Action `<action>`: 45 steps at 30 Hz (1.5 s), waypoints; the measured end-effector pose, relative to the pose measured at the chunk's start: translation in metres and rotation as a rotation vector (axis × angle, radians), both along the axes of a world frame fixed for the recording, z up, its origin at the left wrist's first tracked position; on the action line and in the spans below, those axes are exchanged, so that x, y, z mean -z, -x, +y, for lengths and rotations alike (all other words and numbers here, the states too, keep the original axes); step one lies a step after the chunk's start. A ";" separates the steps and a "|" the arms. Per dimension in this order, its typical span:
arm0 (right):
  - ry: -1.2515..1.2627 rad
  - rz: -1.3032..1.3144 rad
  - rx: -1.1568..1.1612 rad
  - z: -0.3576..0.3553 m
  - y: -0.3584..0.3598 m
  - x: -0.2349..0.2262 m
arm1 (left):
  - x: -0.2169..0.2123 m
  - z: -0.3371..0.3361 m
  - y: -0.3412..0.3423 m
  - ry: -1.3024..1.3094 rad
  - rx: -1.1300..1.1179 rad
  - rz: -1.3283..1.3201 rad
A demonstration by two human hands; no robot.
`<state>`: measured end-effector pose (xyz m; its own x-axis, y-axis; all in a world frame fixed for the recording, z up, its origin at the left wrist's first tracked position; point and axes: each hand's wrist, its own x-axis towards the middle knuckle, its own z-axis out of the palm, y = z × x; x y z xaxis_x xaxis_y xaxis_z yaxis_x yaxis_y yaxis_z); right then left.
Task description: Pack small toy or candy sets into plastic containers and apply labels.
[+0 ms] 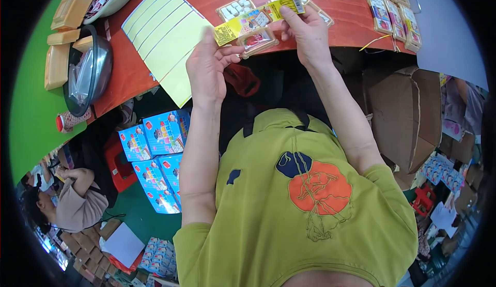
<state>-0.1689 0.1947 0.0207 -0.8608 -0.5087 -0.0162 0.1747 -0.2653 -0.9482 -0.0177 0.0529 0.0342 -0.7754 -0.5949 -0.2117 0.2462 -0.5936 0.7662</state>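
A yellow printed card strip is stretched between my hands above the near edge of the red table. My right hand pinches its right end, thumb on top. At the other end, my left hand has its thumb against the strip, slightly blurred, with the fingers curled below. Just under the strip is a small tan tray with red and white contents, close to my left fingertips. Behind it lie a tray of white tiles and another such tray, partly covered by the strip and my right hand.
Left of my hands, a pale yellow sheet overhangs the edge of the red table. Filled trays stand at the right. A dark basin holds clear plastic bags. Blue boxes and an open carton are below table level.
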 end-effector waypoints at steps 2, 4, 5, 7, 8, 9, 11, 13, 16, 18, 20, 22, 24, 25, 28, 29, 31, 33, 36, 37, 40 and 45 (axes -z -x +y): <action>-0.048 -0.018 0.003 -0.005 -0.003 0.005 | 0.003 -0.001 0.003 0.196 -0.025 -0.248; -0.094 -0.011 -0.004 -0.004 -0.004 0.009 | 0.007 -0.003 0.005 0.097 -0.072 -0.214; -0.139 -0.007 -0.006 -0.005 -0.004 0.010 | 0.011 -0.005 0.005 0.105 -0.084 -0.249; -0.176 0.004 -0.017 -0.005 -0.005 0.009 | 0.013 -0.007 0.004 0.109 -0.097 -0.283; -0.211 0.013 -0.022 -0.005 -0.005 0.009 | 0.013 -0.007 0.005 0.102 -0.105 -0.313; -0.213 0.015 -0.023 -0.005 -0.005 0.007 | 0.012 -0.007 0.006 0.096 -0.113 -0.343; -0.288 0.026 -0.011 -0.008 -0.005 0.005 | 0.010 -0.007 0.007 0.086 -0.116 -0.348; -0.313 0.029 -0.014 -0.008 -0.004 0.004 | 0.011 -0.007 0.008 0.078 -0.119 -0.353; -0.339 0.031 -0.016 -0.008 -0.003 0.003 | 0.014 -0.009 0.010 0.077 -0.112 -0.364; -0.341 0.031 -0.015 -0.008 -0.003 0.004 | 0.013 -0.007 0.012 0.057 -0.112 -0.338; -0.354 0.023 -0.017 -0.007 -0.001 0.005 | 0.014 -0.008 0.013 0.059 -0.117 -0.333; -0.348 0.014 -0.026 -0.006 -0.003 0.003 | 0.016 -0.008 0.013 0.059 -0.120 -0.327; -0.345 0.004 -0.034 -0.006 -0.002 0.002 | 0.016 -0.007 0.013 0.057 -0.143 -0.318; -0.332 -0.010 -0.035 -0.006 -0.003 0.004 | 0.017 -0.007 0.013 0.058 -0.140 -0.318; -0.340 -0.014 -0.037 -0.006 -0.003 0.005 | 0.018 -0.007 0.013 0.054 -0.169 -0.328; -0.359 -0.002 -0.041 -0.006 -0.003 0.004 | 0.018 -0.007 0.013 0.055 -0.175 -0.328; -0.383 0.011 -0.058 -0.006 -0.001 0.004 | 0.019 -0.007 0.014 0.055 -0.181 -0.329; -0.406 0.025 -0.075 -0.007 0.001 0.003 | 0.021 -0.006 0.015 0.072 -0.206 -0.327; -0.459 0.023 -0.087 -0.009 0.001 0.001 | 0.021 -0.005 0.015 0.092 -0.220 -0.345; -0.497 0.040 -0.093 -0.010 0.001 0.000 | 0.021 -0.005 0.016 0.092 -0.219 -0.344; -0.587 0.118 -0.094 -0.011 -0.001 -0.003 | 0.019 -0.003 0.017 0.154 -0.246 -0.391; -0.651 0.634 0.021 -0.014 0.003 0.020 | 0.021 -0.001 0.012 0.385 -0.235 -0.479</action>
